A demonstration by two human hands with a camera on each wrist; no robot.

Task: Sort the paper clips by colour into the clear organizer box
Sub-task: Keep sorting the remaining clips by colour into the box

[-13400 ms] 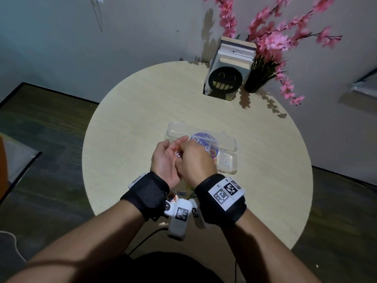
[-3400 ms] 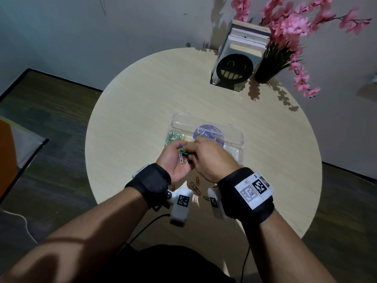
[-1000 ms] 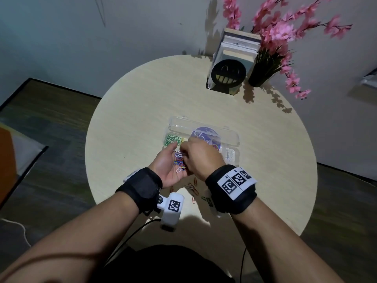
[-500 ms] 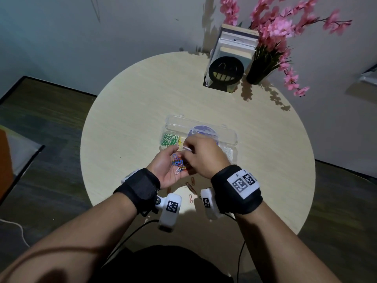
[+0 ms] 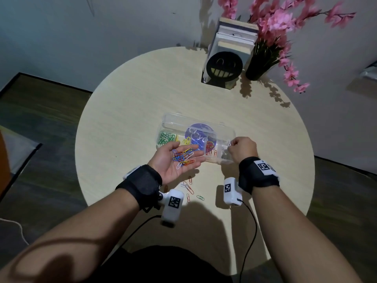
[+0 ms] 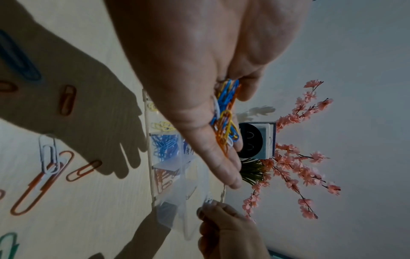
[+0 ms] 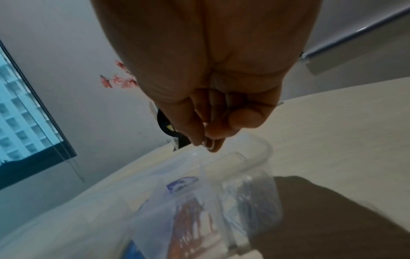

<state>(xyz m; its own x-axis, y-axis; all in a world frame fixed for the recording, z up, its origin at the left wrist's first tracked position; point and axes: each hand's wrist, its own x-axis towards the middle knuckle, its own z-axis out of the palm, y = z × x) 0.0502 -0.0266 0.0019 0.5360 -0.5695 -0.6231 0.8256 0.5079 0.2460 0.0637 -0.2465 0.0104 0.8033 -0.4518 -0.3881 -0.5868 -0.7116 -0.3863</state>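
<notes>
Left to right across the round, pale wood-grain table (image 5: pixel 126 111): the left hand (image 5: pixel 173 160) lies palm up just before the clear organizer box (image 5: pixel 224 130), fingers straight and slightly spread, cradling a tangled heap of paper clips (image 5: pixel 183 157) in blue, yellow, orange and white wire; individual clips in the heap cannot be counted. The box is thin, transparent plastic with rounded corners, its hinged lid laid open toward the far side and bearing a round purple label whose lettering is unreadable. Compartments read green (image 5: pixel 166 137) at the left end, then yellow, blue, and red-orange; the dividers are barely visible through glare. Loose clips (image 5: pixel 188 187) lie on the table near the table's front edge, partly hidden behind the left wrist camera. The right hand (image 5: pixel 241 149) hovers over the box's right end, fingers curled, thumb and forefinger pinching a white clip (image 5: pixel 228 142); the right wrist view is blurred and shows only a pale glint at the fingertips. Contents of the rightmost compartment are hard to make out. Behind stand a black smiley bookend (image 5: pixel 224 66) with books and pink artificial flowers (image 5: pixel 275 19), their tops cut off.
</notes>
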